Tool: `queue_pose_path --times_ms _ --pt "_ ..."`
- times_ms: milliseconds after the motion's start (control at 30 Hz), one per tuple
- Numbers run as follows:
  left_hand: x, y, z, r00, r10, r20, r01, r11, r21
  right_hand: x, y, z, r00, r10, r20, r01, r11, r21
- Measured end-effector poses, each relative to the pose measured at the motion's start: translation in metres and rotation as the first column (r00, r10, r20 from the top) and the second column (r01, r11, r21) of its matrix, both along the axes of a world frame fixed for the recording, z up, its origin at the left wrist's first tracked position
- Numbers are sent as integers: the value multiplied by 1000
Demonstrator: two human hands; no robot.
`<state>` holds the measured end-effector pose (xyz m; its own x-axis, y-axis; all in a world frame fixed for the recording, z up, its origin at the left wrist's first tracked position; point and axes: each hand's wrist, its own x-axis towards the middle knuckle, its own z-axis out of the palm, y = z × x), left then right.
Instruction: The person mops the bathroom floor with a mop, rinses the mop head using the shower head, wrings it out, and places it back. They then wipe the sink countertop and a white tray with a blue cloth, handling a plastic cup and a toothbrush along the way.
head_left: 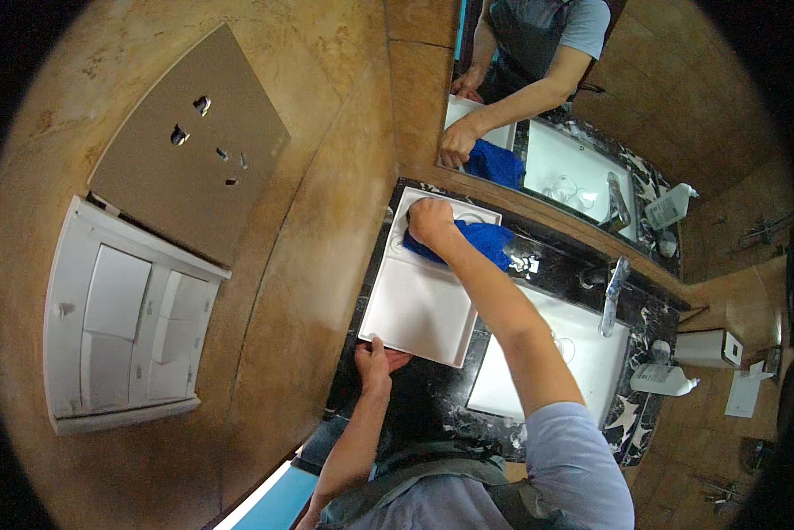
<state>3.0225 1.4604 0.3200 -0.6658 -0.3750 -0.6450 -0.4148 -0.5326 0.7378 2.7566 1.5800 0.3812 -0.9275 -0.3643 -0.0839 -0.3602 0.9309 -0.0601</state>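
A white rectangular tray with a raised rim and a divider lies on the black marbled counter, left of the sink. My right hand is closed in a fist on a bunched blue cloth, pressing it into the far compartment. Part of the cloth hangs over the tray's right side. At the near left corner my left hand holds the tray, its thumb over the rim and the other fingers lower, partly hidden. Both hands and the cloth also show in the mirror.
To the right is a white sink with a chrome faucet. Beyond it stand a white bottle and a white tissue box. A tiled wall with a white switch panel rises close on the left.
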Motion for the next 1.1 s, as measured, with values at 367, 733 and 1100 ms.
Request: queue_pose_path --times_ms 367,733,1100 --pt "3 -7 3 994 -110 8 109 991 77 -8 5 -5 985 171 25 -172 981 89" --pt "3 -12 -20 989 -146 19 144 987 72 -9 21 2 975 -171 140 212 900 -381" --pt "3 -8 -14 990 -136 36 134 990 48 -13 21 -2 987 145 -74 -148 988 -37"
